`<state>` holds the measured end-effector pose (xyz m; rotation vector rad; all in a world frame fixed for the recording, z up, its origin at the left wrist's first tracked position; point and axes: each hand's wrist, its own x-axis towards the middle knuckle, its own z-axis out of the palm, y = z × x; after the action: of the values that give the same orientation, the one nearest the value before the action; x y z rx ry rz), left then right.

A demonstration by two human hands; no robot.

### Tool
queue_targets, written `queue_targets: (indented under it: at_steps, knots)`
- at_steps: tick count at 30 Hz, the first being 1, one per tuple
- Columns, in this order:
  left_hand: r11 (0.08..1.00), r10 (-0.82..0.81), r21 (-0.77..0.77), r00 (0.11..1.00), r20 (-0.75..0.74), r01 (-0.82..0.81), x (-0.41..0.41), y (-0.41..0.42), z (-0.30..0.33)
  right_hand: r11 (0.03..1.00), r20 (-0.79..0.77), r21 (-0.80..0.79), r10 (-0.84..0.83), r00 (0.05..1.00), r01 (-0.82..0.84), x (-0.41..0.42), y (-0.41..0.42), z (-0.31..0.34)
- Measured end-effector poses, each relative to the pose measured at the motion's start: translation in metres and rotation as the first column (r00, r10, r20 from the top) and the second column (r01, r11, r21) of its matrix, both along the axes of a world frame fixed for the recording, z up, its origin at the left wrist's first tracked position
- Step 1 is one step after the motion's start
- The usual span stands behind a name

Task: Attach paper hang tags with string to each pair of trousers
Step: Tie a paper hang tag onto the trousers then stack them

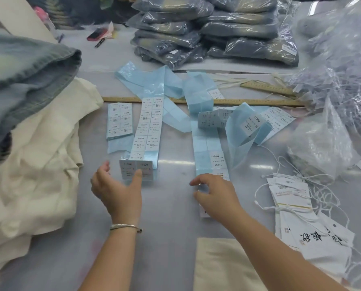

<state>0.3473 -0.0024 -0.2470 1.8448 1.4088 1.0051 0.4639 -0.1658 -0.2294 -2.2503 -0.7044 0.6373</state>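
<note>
Both hands were open: left hand (115, 189) touched a folded sticker strip (136, 170), right hand (215, 194) pinched nothing yet. Hang tags (291, 198) lay near right, and their loose strings (326, 192) could tangle on the desk (169, 217).

A garment packing room in a clothing workshop or warehouse. A long grey work table (171, 217) carries a stack of folded jeans sealed in clear plastic bags (213, 30) at the far side, loose denim (28, 68) and cream cloth (36, 164) piled at the left, strips of printed size stickers on blue backing (148, 127), a bundle of paper hang tags with white string (293, 206), two wooden rulers (238, 101) and a heap of empty plastic bags (339, 66) at the right
</note>
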Motion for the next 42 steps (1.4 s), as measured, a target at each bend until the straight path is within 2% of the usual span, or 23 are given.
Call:
queue_targets:
  at_steps: [2,4,7,10,14,17,20,23,25,28,31,36,42]
  knots:
    - [0.975,-0.058,-0.213,0.998,0.036,0.064,-0.004,0.017,0.000,1.000,0.017,-0.002,0.026,1.000,-0.026,-0.007,0.012,-0.004]
    - [0.900,-0.156,-0.375,0.968,0.195,0.221,-0.005,0.021,-0.001,1.000,0.003,0.017,0.021,1.000,-0.021,-0.011,0.024,-0.007]
    - [0.833,-0.263,-0.383,0.894,0.362,0.400,-0.006,0.014,-0.001,0.987,-0.013,0.163,-0.001,1.000,0.003,-0.013,0.044,-0.006]
    - [0.744,-0.301,-0.384,0.788,0.537,0.546,-0.007,0.002,0.001,0.941,-0.156,0.335,0.005,0.988,0.048,-0.016,0.059,0.001]
    - [0.665,-0.352,-0.386,0.724,0.593,0.639,-0.007,-0.003,0.002,0.889,-0.263,0.431,-0.037,0.964,0.152,-0.013,0.057,0.006]
    - [0.697,-0.408,-0.357,0.753,0.516,0.622,-0.006,-0.005,0.004,0.871,-0.385,0.451,-0.004,0.923,0.192,-0.007,0.052,0.010]
    - [0.771,-0.464,-0.302,0.819,0.337,0.561,-0.005,-0.005,0.005,0.872,-0.500,0.457,0.091,0.861,0.174,-0.007,0.049,0.012]
    - [0.774,-0.535,-0.251,0.812,0.231,0.582,-0.003,-0.008,0.006,0.862,-0.545,0.466,0.101,0.832,0.200,-0.011,0.048,0.013]
    - [0.803,-0.560,-0.175,0.822,0.107,0.570,0.001,-0.010,0.006,0.848,-0.593,0.464,0.084,0.801,0.255,-0.012,0.049,0.013]
    - [0.868,-0.492,0.020,0.866,-0.092,0.496,0.004,-0.013,0.007,0.860,-0.625,0.411,0.026,0.780,0.301,-0.012,0.051,0.013]
    - [0.833,-0.485,0.193,0.852,-0.197,0.518,0.006,-0.015,0.010,0.866,-0.635,0.378,-0.014,0.773,0.326,-0.011,0.051,0.014]
    - [0.757,-0.475,0.387,0.850,-0.227,0.526,0.009,-0.022,0.014,0.861,-0.681,0.350,-0.037,0.731,0.370,-0.006,0.052,0.017]
    - [0.722,-0.496,0.392,0.822,-0.282,0.570,0.013,-0.028,0.021,0.880,-0.684,0.291,-0.083,0.725,0.375,-0.001,0.049,0.019]
